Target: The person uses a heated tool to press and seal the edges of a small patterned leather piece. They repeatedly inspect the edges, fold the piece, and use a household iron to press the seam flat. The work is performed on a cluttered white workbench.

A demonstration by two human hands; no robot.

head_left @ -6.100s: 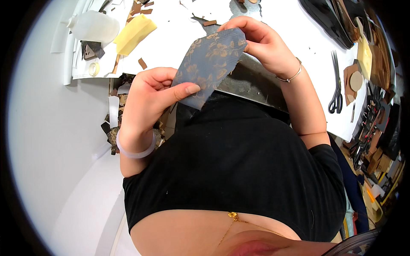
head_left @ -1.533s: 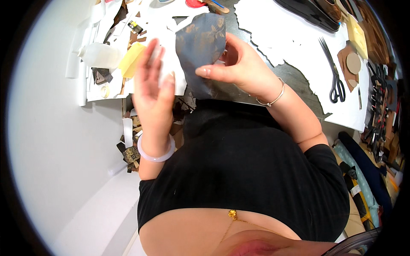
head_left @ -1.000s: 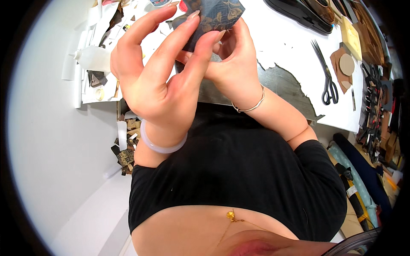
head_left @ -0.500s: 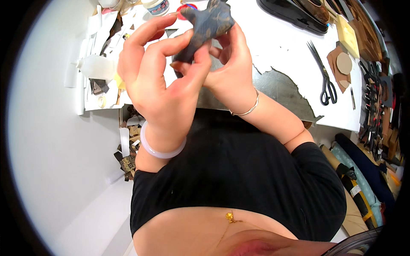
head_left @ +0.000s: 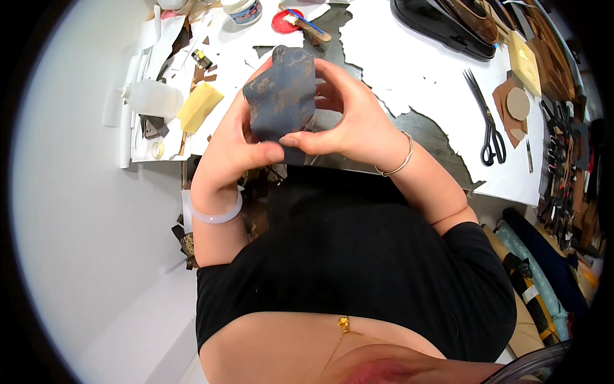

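A dark blue piece of material [head_left: 281, 93] with a brownish pattern is held up between my two hands, over the table's near edge. It looks like fabric or thin leather; I cannot tell which. My left hand [head_left: 227, 141] grips its left side, fingers behind and thumb at the lower edge. From the right, my right hand [head_left: 358, 115] curves round it, with the thumb tip pressing on the lower edge close to the left thumb. Most of both hands' fingertips are hidden behind the piece.
The white table [head_left: 409, 57] carries a torn-edged grey sheet [head_left: 425, 137], black scissors [head_left: 488, 121], a dark shoe [head_left: 441, 25] and brown scraps [head_left: 507, 109]. To the left are a yellow block [head_left: 200, 107], a translucent bottle [head_left: 153, 98] and a white tub [head_left: 243, 11]. A brush [head_left: 310, 27] rests on a red lid [head_left: 281, 22].
The piece has come lower and nearer, and turned from a crumpled, folded shape to a broad face. My left hand has dropped away from its top to its left side.
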